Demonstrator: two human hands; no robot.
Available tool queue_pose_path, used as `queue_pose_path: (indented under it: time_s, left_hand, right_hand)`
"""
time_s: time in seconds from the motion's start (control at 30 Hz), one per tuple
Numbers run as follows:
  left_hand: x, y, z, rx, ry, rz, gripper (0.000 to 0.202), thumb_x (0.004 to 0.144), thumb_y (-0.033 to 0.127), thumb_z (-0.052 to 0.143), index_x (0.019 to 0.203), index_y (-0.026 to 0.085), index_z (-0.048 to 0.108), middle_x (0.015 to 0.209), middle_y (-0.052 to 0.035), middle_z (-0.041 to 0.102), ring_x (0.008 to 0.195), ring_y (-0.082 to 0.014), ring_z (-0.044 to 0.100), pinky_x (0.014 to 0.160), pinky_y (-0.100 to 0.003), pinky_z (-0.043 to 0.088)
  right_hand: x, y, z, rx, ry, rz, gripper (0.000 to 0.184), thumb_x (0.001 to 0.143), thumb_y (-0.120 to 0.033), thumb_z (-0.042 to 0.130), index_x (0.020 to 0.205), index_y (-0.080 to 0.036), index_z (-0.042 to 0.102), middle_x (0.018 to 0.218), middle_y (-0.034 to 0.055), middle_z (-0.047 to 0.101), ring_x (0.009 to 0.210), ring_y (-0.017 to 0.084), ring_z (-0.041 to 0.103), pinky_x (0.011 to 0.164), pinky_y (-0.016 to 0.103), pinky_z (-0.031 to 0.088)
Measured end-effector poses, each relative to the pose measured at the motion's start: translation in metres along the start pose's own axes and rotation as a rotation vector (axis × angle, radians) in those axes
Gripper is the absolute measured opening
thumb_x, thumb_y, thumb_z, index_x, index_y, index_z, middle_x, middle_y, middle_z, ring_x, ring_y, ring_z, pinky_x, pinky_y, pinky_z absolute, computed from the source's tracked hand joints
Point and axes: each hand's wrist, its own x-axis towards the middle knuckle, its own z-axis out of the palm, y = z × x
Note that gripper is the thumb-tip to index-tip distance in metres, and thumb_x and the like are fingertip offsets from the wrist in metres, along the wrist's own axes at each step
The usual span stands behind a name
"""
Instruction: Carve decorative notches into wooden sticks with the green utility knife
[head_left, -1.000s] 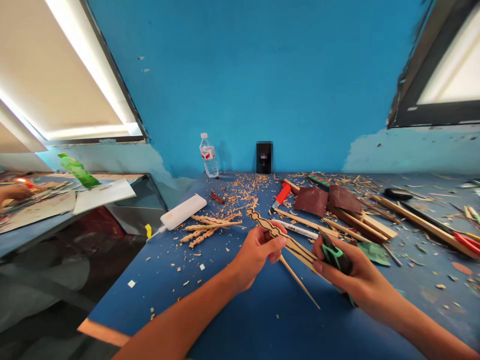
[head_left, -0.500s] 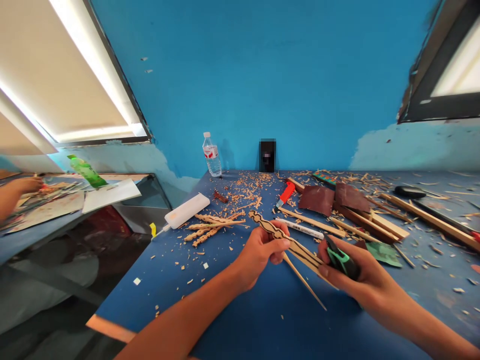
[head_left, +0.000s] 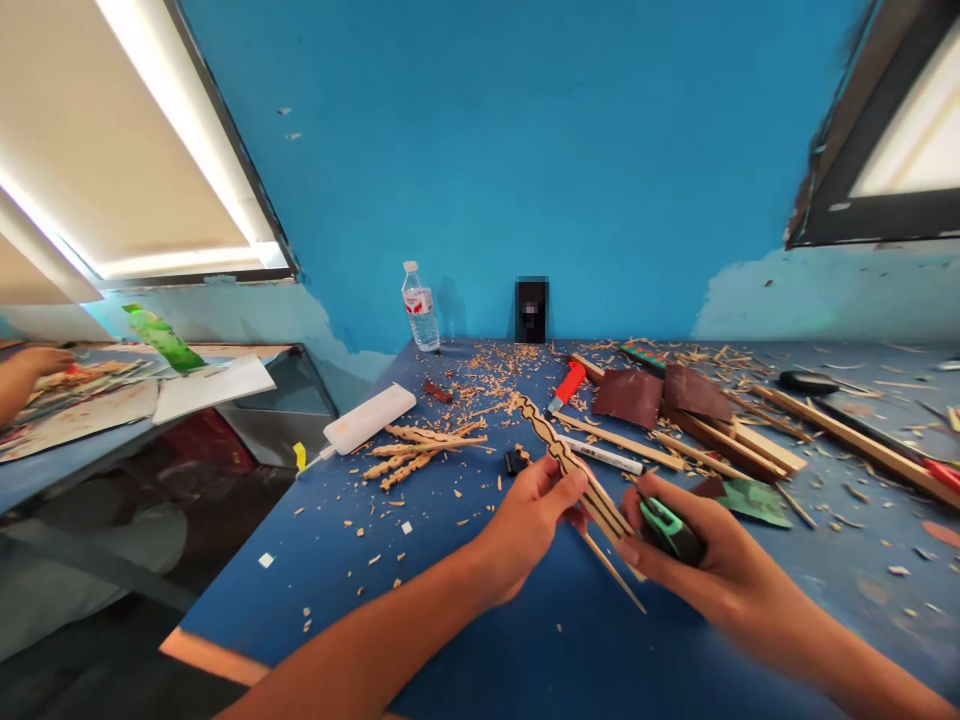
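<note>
A flat wooden strip (head_left: 537, 424) with wavy black outlines slants across the middle, its scalloped end pointing up and away from me. My left hand (head_left: 534, 510) pinches it near its middle between thumb and fingers. Wrapped in my right hand (head_left: 694, 545) is a black and green utility knife (head_left: 672, 526); its blade is hidden from me. The right thumb rests against the strip's lower end. Below the strip, a thin pointed stick (head_left: 616, 574) slants downward; I cannot tell whether it lies on the table or is held.
Carved sticks (head_left: 424, 450) lie left beside a white power strip (head_left: 370, 418). Beyond are a water bottle (head_left: 421, 312), a red cutter (head_left: 568, 386), a white marker (head_left: 602, 456) and brown sandpaper (head_left: 627, 397). Shavings litter the blue table (head_left: 450, 650). Another person's hand (head_left: 46, 360) is far left.
The strip has swung steeper, its far end moving right and up. A small black object behind my left hand has come into sight. My right hand keeps the knife and has shifted slightly left.
</note>
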Motion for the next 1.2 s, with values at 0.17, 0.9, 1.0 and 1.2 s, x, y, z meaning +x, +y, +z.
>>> queue_pose_path:
  time_s: [0.17, 0.9, 1.0, 1.2]
  left_hand:
    - [-0.006, 0.006, 0.009, -0.13, -0.022, -0.056, 0.019, 0.096, 0.036, 0.063, 0.098, 0.019, 0.056, 0.092, -0.0006, 0.063, 0.083, -0.0159, 0.066, 0.081, -0.035, 0.056]
    - [-0.036, 0.006, 0.022, 0.315, -0.203, -0.196, 0.026, 0.091, 0.041, 0.074, 0.106, 0.028, 0.057, 0.083, 0.005, 0.049, 0.074, -0.0115, 0.044, 0.066, -0.023, 0.039]
    - [-0.036, 0.003, 0.021, 0.394, -0.174, -0.168, 0.025, 0.092, 0.044, 0.072, 0.104, 0.027, 0.058, 0.079, 0.0045, 0.048, 0.075, -0.0128, 0.046, 0.067, -0.025, 0.039]
    - [-0.04, -0.007, 0.025, 0.573, -0.009, -0.137, 0.031, 0.097, 0.055, 0.061, 0.105, 0.026, 0.056, 0.066, 0.0065, 0.046, 0.055, -0.009, 0.035, 0.049, -0.023, 0.029]
  right_hand:
    - [0.001, 0.0, -0.001, -0.168, 0.051, -0.168, 0.025, 0.102, -0.043, 0.057, 0.086, -0.023, 0.053, 0.068, -0.0042, 0.046, 0.06, 0.013, 0.037, 0.054, 0.026, 0.032]
    - [0.003, 0.005, 0.0, -0.695, 0.155, -0.358, 0.013, 0.078, -0.013, 0.054, 0.085, -0.023, 0.05, 0.073, -0.0022, 0.064, 0.056, 0.013, 0.057, 0.055, 0.027, 0.033]
    - [0.002, 0.004, 0.002, -0.713, 0.167, -0.339, 0.01, 0.083, -0.017, 0.056, 0.085, -0.023, 0.049, 0.072, -0.0021, 0.065, 0.055, 0.014, 0.058, 0.053, 0.027, 0.033]
    - [0.005, 0.006, 0.007, -0.859, 0.243, -0.278, 0.011, 0.083, -0.02, 0.061, 0.088, -0.023, 0.051, 0.068, -0.0017, 0.068, 0.052, 0.018, 0.063, 0.051, 0.03, 0.027]
